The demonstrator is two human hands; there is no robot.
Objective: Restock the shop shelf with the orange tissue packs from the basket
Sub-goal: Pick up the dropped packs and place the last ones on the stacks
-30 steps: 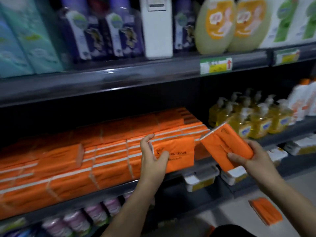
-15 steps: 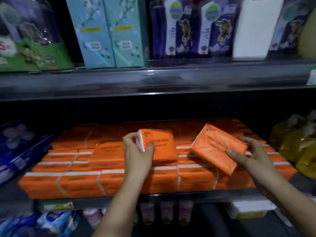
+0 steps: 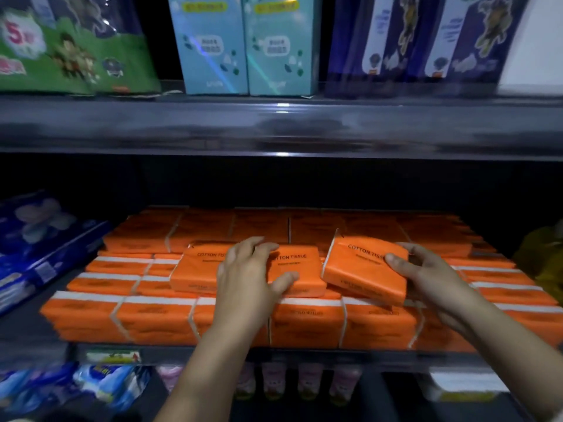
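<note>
The orange tissue packs (image 3: 158, 318) are flat rectangular soft packs in orange film with a white strip along one edge, and the upper ones carry black "COTTON TISSUE" lettering. They fill the middle shelf (image 3: 213, 354) in stepped rows, several layers deep. Two loose packs lie side by side on top of the stack near its centre. The left hand (image 3: 253, 278) rests palm down across both of them, fingers spread and nearly straight, thumb on the right-hand flat pack (image 3: 298, 269); it grips nothing. Just beside that pack, the right hand (image 3: 426, 278) holds a tilted pack (image 3: 359, 269), thumb on the printed face and fingers curled round its far right edge. This pack's left edge is raised and its lower edge sits close over the stack; contact is not clear. Blue wrapped bundles (image 3: 39, 239) occupy the shelf's left end. The upper shelf (image 3: 274, 126) carries a green bag (image 3: 70, 56), two light blue boxes (image 3: 243, 47) and dark blue packs (image 3: 426, 41).
</note>
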